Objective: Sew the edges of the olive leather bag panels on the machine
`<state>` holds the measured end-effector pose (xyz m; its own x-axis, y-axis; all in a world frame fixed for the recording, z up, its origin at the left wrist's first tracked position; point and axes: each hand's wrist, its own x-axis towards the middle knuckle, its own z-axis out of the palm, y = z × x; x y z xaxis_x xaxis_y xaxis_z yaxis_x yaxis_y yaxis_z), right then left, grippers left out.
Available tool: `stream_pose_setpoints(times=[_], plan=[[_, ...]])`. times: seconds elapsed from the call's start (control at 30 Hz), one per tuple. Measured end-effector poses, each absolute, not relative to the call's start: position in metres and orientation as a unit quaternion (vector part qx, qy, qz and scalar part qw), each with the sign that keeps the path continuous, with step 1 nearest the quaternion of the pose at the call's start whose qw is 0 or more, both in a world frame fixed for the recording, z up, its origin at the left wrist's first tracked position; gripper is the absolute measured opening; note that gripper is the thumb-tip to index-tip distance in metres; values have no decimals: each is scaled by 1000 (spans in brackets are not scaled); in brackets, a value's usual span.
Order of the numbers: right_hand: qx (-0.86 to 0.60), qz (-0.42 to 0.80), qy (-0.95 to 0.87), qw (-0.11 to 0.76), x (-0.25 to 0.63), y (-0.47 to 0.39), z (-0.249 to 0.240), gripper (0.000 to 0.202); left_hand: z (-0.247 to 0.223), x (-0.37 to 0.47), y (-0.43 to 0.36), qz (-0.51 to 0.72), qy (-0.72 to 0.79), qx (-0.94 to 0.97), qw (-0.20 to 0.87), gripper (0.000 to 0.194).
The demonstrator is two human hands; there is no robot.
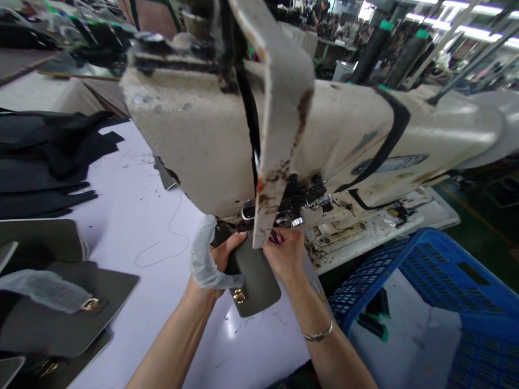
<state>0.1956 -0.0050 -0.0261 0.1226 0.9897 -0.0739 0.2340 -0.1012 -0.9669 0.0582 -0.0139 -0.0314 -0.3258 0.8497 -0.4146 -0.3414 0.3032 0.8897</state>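
A grey-green bag panel [255,275] with rounded corners lies under the head of a sewing machine [194,140]. Attached to it is a handle [201,256] wrapped in white film, with gold hardware [239,295] at its near end. My left hand [223,258] grips the panel's left side, thumb on top and the other fingers mostly hidden by the handle. At the panel's right edge, close to the needle area, my right hand [287,253] is closed round a small purple tool [276,236], mostly hidden by the fingers. The machine's guard bar hides part of the stitching spot.
More grey-green panels [81,324] with a wrapped handle are stacked on the left of the white table [162,319]. Behind them lie black pieces [44,162]. At right stands a blue plastic basket [389,254] holding dark spools [373,326]. Loose thread lies on the table.
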Motion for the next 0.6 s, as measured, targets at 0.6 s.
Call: stream_pose_setpoints(times=[0.6], plan=[[-604, 489, -445, 445, 182, -6, -30, 29, -38, 15, 20, 468, 570, 382, 557, 40]])
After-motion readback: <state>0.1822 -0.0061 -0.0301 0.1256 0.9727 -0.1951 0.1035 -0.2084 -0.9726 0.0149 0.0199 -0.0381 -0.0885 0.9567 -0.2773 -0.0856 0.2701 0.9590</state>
